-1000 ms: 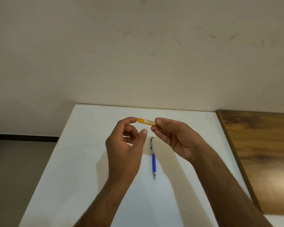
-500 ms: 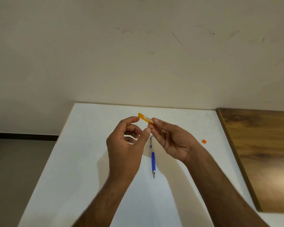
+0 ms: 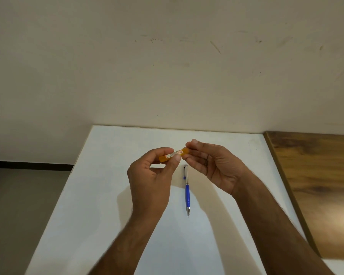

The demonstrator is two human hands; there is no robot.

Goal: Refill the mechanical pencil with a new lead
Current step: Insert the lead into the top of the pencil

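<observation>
Our left hand (image 3: 150,175) is pinching the orange lead case (image 3: 173,155) above the mechanical pencil (image 3: 187,190) lying on the white desk (image 3: 99,195), while our right hand (image 3: 213,165) is gripping the case's far end.

The label on the orange lead case (image 3: 174,155) is too small to read.

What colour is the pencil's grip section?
Blue; the slim mechanical pencil has a silver upper barrel. Head view.
</observation>
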